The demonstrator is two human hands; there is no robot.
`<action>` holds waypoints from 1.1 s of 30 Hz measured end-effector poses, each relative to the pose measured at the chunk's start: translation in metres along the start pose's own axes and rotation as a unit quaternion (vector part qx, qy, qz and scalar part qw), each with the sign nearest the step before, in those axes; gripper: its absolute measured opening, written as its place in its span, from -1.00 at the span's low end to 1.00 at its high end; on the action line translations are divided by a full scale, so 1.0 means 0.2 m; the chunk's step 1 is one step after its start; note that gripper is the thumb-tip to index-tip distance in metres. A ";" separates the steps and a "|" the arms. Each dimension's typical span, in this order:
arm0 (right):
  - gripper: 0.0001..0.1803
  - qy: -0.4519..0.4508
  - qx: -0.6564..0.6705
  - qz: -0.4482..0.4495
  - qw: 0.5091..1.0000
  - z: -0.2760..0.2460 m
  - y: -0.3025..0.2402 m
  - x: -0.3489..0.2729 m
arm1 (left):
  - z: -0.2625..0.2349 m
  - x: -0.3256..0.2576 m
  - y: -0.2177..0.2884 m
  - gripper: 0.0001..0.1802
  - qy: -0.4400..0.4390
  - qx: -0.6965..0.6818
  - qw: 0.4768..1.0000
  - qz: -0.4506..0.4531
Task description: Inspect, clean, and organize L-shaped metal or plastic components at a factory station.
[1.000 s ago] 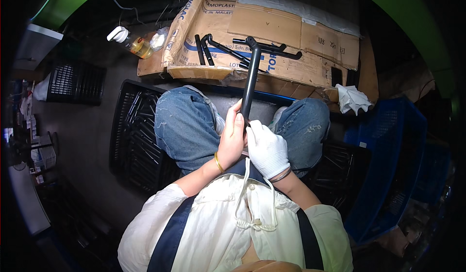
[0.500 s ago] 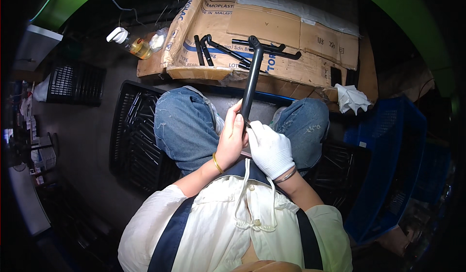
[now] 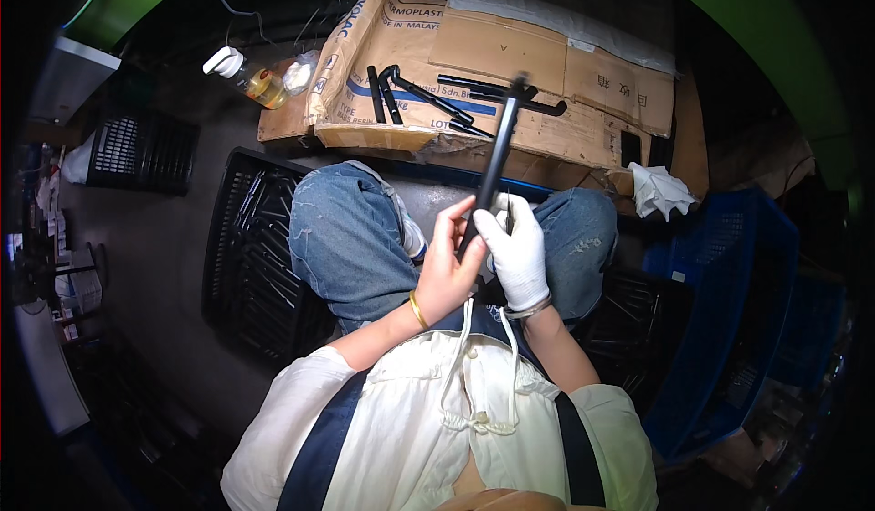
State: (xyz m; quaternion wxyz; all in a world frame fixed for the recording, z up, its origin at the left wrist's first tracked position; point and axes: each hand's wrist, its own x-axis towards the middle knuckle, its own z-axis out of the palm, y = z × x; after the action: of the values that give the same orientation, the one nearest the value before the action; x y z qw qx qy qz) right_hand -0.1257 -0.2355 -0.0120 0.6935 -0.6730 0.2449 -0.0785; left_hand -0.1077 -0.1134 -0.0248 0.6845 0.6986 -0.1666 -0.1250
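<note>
A long black tube (image 3: 497, 160) with a small blurred fitting at its far end slants up and away over my lap. Its lower part lies in my bare left hand (image 3: 448, 260), whose thumb and fingers are closed round it. My right hand (image 3: 519, 254), in a white glove, is closed at the tube's right side with the thumb against it. Something thin and dark shows between the gloved thumb and fingers, too small to name. Beyond, several black tube parts (image 3: 428, 101) lie on a flattened cardboard carton (image 3: 583, 133).
Black crates stand at both sides, the left crate (image 3: 239, 247) filled with black tubes. Blue bins (image 3: 729, 329) are at the right. A crumpled white glove (image 3: 660, 192) hangs at the carton's edge. A bottle with a white top (image 3: 246, 78) sits at the far left.
The tube has tipped to the right and its far end is smeared by motion. My right hand has turned more upright, with its thumb now against the tube.
</note>
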 end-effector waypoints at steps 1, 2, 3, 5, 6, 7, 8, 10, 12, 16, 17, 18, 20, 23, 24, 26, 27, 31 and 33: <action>-0.74 -0.007 0.005 -0.006 1.000 0.00 -0.01 0.02 | 0.00 -0.01 0.00 -0.44 0.002 0.050 0.999 0.021; -0.74 -0.003 0.008 0.009 1.000 0.00 -0.02 0.03 | 0.00 -0.01 0.00 -0.48 -0.005 0.056 0.998 -0.007; -0.79 -0.013 0.060 -0.012 0.998 0.00 -0.03 0.04 | 0.00 -0.01 0.00 -0.50 -0.009 0.079 0.996 0.027; -0.77 -0.077 0.173 0.073 0.979 -0.03 -0.05 0.04 | -0.04 -0.01 0.01 -0.53 -0.076 -0.052 0.993 -0.080; -0.74 -0.111 0.225 0.127 0.960 -0.06 -0.06 0.04 | -0.07 -0.01 0.03 -0.54 -0.121 -0.182 0.946 -0.239; -0.71 -0.134 0.214 0.133 0.958 -0.08 -0.06 0.05 | -0.06 -0.01 0.04 -0.54 -0.137 -0.294 0.920 -0.221; -0.70 -0.142 0.186 0.138 0.962 -0.10 -0.07 0.05 | -0.08 -0.01 0.05 -0.53 -0.139 -0.331 0.902 -0.239; -0.68 -0.163 0.152 0.137 0.965 -0.12 -0.07 0.07 | -0.12 0.01 0.07 -0.51 -0.159 -0.421 0.853 -0.265; -0.78 -0.122 0.039 0.057 0.990 -0.14 -0.08 0.07 | -0.13 0.03 0.08 -0.44 -0.157 -0.417 0.853 -0.272; -0.77 -0.047 -0.150 -0.007 0.988 -0.19 -0.13 -0.02 | -0.14 0.06 0.07 -0.34 -0.148 -0.394 0.878 -0.228; -0.77 -0.060 -0.162 0.002 0.985 -0.21 -0.15 -0.05 | -0.14 0.06 0.07 -0.33 -0.149 -0.383 0.884 -0.221; -0.76 -0.075 -0.157 0.007 0.985 -0.23 -0.17 -0.08 | -0.15 0.06 0.08 -0.32 -0.152 -0.373 0.891 -0.211; -0.78 -0.092 -0.248 -0.109 0.958 -0.23 -0.20 -0.11 | -0.16 0.06 0.09 -0.35 -0.140 -0.358 0.896 -0.222; -0.84 -0.107 -0.287 -0.158 0.939 -0.19 -0.23 -0.16 | -0.16 0.05 0.11 -0.37 -0.112 -0.308 0.916 -0.231; -0.86 -0.105 -0.295 -0.140 0.939 -0.17 -0.24 -0.17 | -0.16 0.05 0.12 -0.38 -0.106 -0.301 0.915 -0.248; -0.88 -0.102 -0.324 -0.106 0.935 -0.14 -0.25 -0.17 | -0.16 0.05 0.14 -0.38 -0.106 -0.292 0.912 -0.266; -0.87 -0.110 -0.338 -0.144 0.924 -0.14 -0.26 -0.17 | -0.15 0.05 0.14 -0.37 -0.109 -0.286 0.915 -0.263; -0.89 -0.157 -0.351 -0.167 0.908 -0.13 -0.29 -0.17 | -0.14 0.05 0.17 -0.30 -0.116 -0.256 0.928 -0.244; -0.87 -0.161 -0.393 -0.197 0.884 -0.13 -0.29 -0.16 | -0.14 0.05 0.18 -0.30 -0.112 -0.238 0.932 -0.250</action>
State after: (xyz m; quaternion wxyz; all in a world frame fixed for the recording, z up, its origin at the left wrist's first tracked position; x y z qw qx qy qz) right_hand -0.1517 -0.2488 0.0524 0.3728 -0.9279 0.0027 -0.0013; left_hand -0.0899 -0.0925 0.0120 0.7540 0.5162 -0.0273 -0.4053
